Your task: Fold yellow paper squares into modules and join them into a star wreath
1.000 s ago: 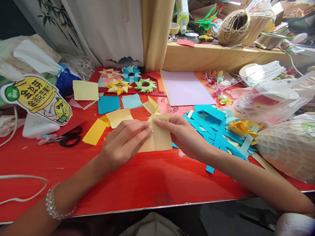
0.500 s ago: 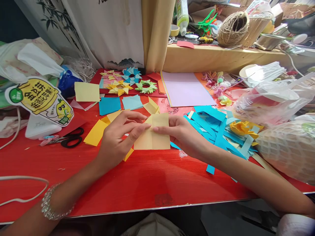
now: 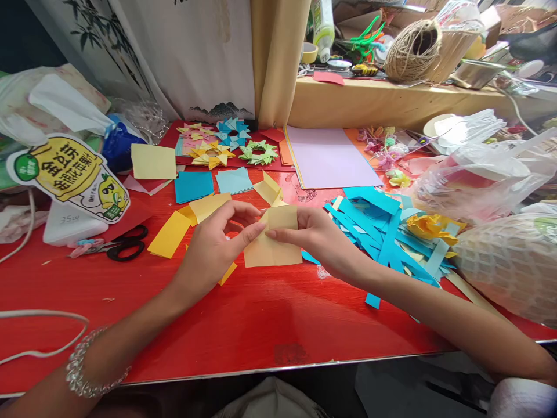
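A pale yellow sheet of paper [image 3: 274, 252] is held above the red table, creased and with its upper left corner folded over. My left hand [image 3: 221, 232] pinches that corner between thumb and fingers. On the other side, my right hand [image 3: 313, 235] grips the sheet, thumb in front and fingers behind it. Just beyond the sheet lies a folded cream paper piece [image 3: 267, 188]. Yellow paper pieces [image 3: 169, 233] and a cream sheet [image 3: 209, 206] lie beside my left hand, partly covered by it.
Folded paper stars [image 3: 258, 152] and a stack of lilac paper [image 3: 331, 157] lie at the back. Blue paper strips [image 3: 387, 232] are heaped at right, near a plastic bag [image 3: 487, 174]. Black-handled scissors [image 3: 126, 249] rest at left by a cable [image 3: 47, 314]. Blue squares [image 3: 194, 187] lie further back.
My left hand has shifted back and its fingers have spread from a tight press to a looser pinch. My right thumb has slid lower on the sheet, whose folded corner now shows.
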Demonstrator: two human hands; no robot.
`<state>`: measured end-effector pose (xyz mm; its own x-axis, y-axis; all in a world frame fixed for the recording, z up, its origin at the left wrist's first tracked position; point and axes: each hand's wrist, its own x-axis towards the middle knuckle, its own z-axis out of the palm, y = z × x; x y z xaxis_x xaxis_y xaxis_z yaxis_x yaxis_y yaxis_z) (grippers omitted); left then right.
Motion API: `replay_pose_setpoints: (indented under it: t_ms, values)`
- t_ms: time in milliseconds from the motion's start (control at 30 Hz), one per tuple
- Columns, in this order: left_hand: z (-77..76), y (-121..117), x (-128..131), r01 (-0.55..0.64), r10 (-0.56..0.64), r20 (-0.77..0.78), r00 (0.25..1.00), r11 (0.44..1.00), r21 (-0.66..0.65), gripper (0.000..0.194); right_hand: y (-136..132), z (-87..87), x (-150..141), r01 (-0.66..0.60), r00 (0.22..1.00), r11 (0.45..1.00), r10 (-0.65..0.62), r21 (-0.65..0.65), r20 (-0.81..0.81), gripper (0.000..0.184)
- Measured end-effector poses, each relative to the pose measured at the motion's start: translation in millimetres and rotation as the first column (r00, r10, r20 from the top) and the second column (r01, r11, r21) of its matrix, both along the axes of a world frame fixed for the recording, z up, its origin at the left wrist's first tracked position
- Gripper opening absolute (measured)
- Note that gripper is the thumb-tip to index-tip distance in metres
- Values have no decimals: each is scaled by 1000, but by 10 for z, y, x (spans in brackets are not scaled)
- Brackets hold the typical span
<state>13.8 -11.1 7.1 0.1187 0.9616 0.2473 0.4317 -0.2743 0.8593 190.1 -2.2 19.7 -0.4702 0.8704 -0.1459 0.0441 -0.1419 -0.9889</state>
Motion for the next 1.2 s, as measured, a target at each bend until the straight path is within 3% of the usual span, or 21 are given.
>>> replay_pose_setpoints:
  t_ms: [200, 467, 733, 900, 1200]
  values:
    - [11, 3, 2, 29, -21, 78, 997, 993, -110, 18, 15, -62, -6, 21, 997, 999, -23, 35, 71, 24]
    - [5, 4, -6, 14, -6, 68, 998, 991, -131, 20, 37, -155, 0, -32, 999, 998, 31, 58, 13, 17]
    - [-22, 10, 2, 31, -21, 79, 997, 992, -121, 21, 23, -182, -17, -50, 993, 997, 43, 54, 110, 18]
    - [19, 23, 3, 72, -46, 111, 993, 968, -242, 21, 41, -226, -8, -65, 985, 995, 51, 76, 166, 14]
    - [40, 39, -11, 58, -60, 1, 998, 962, -267, 24, 43, -243, -12, -103, 982, 993, 93, 52, 165, 14]
